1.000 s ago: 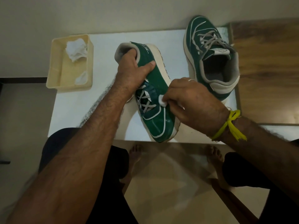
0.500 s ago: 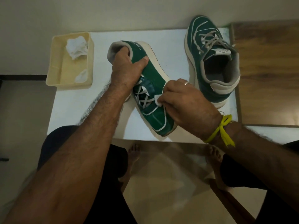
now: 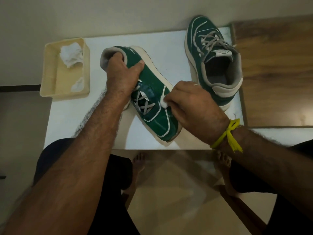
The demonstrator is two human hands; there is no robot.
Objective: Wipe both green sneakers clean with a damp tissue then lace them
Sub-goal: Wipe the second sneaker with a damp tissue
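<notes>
Green suede-like uppers identified both sneakers on the white table. The near sneaker lay tilted on its side at the table's middle, toe toward the viewer. The left hand gripped its heel collar, fingers curled into the opening and thumb pressed along the side. The right hand pinched a small wad of damp tissue in its fingers and pressed it against the upper just beside the grey laces. Glossy streaks on the toe panel suggested wiping of this shoe was under way, not finished. The far sneaker stood upright at the table's far right corner, untouched, its laces loose; whether it had been wiped could not be told. Lacing of both appeared to remain. A cream tray at the left held crumpled tissues.
</notes>
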